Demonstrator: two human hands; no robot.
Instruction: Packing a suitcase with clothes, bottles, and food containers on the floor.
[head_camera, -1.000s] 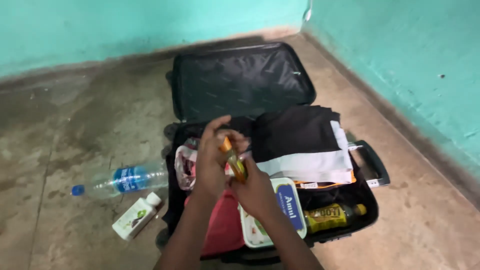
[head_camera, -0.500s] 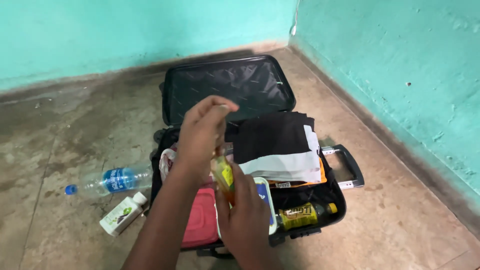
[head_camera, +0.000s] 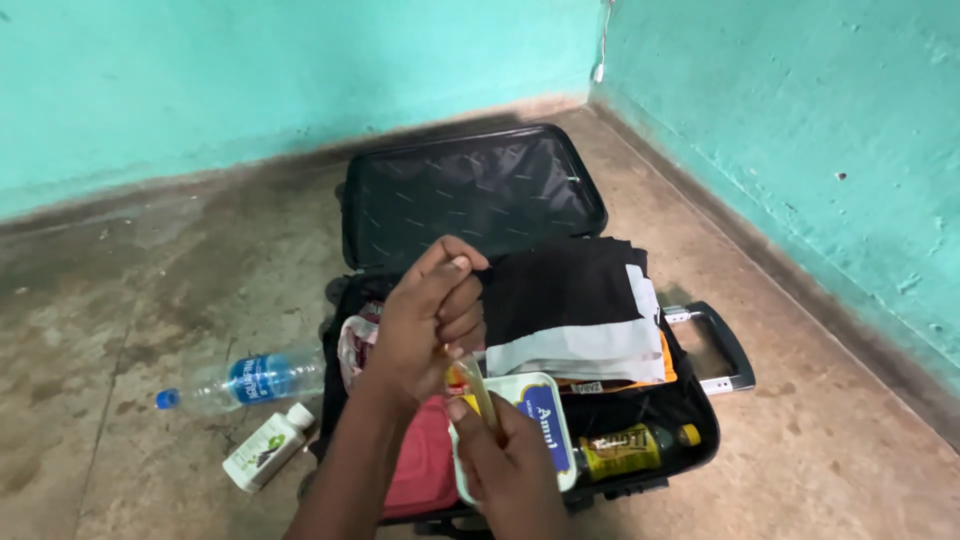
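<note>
Right hand (head_camera: 505, 460) clamped on small amber bottle (head_camera: 478, 395), left hand (head_camera: 425, 320) fingers pinched at its cap (probably mid-twist) over open suitcase (head_camera: 700, 440), needing a steady grip.

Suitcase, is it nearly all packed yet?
Mostly, it looks. The open suitcase already holds folded black and white clothes, a red bundle, a white tub and a dark yellow-capped bottle. In hand: the right hand and left hand hold a small amber bottle. Left: a water bottle and white bottle lie on the floor.
</note>
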